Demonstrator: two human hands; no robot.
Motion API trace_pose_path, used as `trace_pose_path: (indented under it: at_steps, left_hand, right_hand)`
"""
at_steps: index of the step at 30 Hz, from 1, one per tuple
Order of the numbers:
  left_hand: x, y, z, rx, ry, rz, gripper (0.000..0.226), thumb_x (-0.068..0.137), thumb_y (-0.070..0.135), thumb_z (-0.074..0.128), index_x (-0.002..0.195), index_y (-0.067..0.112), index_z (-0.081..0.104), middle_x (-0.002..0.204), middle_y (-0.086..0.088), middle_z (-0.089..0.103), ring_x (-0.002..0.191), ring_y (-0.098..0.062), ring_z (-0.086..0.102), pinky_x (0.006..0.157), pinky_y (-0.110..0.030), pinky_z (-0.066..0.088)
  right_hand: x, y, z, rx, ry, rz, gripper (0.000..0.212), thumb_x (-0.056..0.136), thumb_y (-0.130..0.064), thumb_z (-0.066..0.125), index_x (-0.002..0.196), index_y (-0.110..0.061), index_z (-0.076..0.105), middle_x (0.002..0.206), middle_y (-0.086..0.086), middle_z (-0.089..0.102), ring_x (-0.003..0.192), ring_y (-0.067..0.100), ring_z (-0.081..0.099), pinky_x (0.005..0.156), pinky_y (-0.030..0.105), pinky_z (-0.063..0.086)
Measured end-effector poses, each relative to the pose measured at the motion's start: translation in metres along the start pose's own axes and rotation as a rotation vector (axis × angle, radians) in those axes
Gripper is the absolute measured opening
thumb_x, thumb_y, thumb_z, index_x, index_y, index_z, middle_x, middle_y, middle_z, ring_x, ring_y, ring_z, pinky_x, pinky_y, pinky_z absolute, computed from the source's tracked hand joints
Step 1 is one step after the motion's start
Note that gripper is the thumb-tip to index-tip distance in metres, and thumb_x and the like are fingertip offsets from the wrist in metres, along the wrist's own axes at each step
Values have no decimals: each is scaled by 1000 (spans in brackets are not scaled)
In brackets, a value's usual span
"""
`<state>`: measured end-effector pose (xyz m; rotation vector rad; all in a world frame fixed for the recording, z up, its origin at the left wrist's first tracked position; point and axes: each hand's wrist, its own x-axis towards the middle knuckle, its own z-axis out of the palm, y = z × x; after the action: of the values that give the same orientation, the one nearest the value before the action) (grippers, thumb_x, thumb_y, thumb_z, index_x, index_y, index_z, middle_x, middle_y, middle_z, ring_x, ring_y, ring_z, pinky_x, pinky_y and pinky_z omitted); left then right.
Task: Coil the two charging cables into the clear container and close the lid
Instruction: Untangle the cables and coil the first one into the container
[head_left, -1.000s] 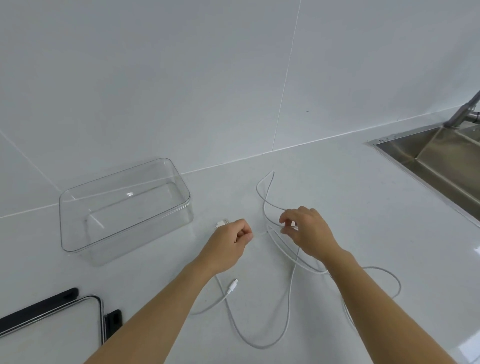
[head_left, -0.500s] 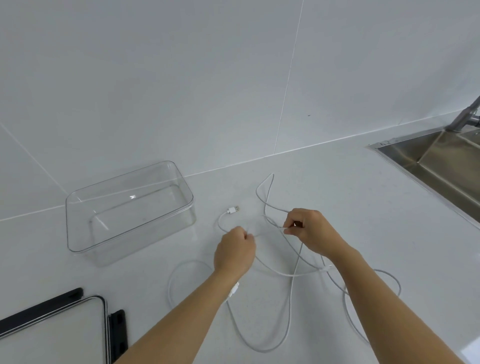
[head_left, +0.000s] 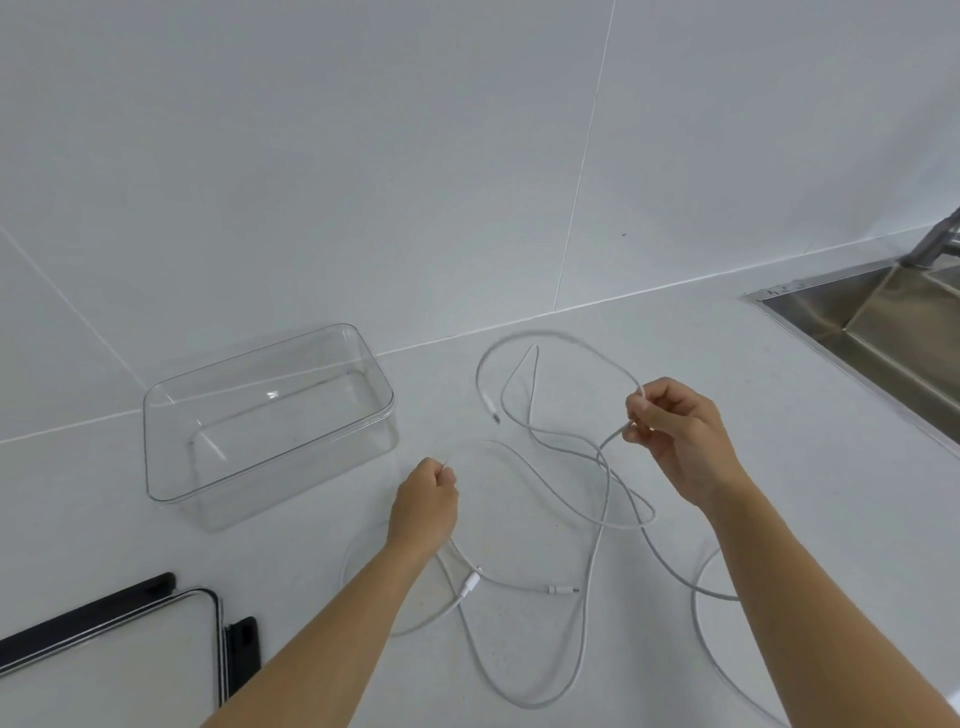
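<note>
Two thin white charging cables (head_left: 587, 525) lie tangled in loose loops on the white counter. My right hand (head_left: 675, 441) pinches one cable and holds a raised loop (head_left: 550, 340) whose plug end (head_left: 491, 410) dangles. My left hand (head_left: 426, 504) is closed on a strand of cable lower down, near the counter. Two more plug ends (head_left: 470, 584) lie between my forearms. The clear container (head_left: 270, 415) stands open and empty to the left of my left hand. Its lid (head_left: 104, 660), clear with black clips, lies at the bottom left.
A steel sink (head_left: 883, 332) with a tap (head_left: 935, 244) is sunk into the counter at the far right. A white tiled wall rises behind the counter.
My right hand has risen and moved right, lifting a cable loop with its plug end off the counter. My left hand has dropped slightly, still gripping cable.
</note>
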<state>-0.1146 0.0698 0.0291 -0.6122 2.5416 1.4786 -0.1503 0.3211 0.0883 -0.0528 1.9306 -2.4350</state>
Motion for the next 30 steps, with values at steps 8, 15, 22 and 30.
trace_pose_path:
  at_steps: [8,15,22,30]
  left_hand:
    - [-4,-1,-11,219,146,139,41,86,11,55,124,2,44,124,-17,47,114,-34,50,96,-42,40]
    - [-3,58,-59,37,401,612,83,68,-2,71,137,6,26,142,-9,28,134,-27,29,103,-33,19]
    - [-15,98,-83,176,-81,678,98,71,28,78,143,36,11,150,15,9,124,10,9,110,-29,3]
    - [-11,83,-93,45,-272,473,38,92,33,52,62,11,58,57,10,58,54,-6,43,61,-22,36]
  right_hand:
    - [11,-5,15,63,-58,-95,34,51,-39,87,65,-14,68,58,2,59,55,13,48,51,22,43]
    - [16,-17,21,-182,-134,-111,29,56,-43,83,68,-18,75,64,-2,68,59,10,54,55,19,44]
    - [19,-27,36,-335,-230,-105,36,80,5,63,65,-25,75,65,-6,69,67,8,57,60,16,43]
    - [18,-47,53,-187,-210,-219,11,61,-34,75,69,-26,76,68,-10,70,72,5,61,68,13,46]
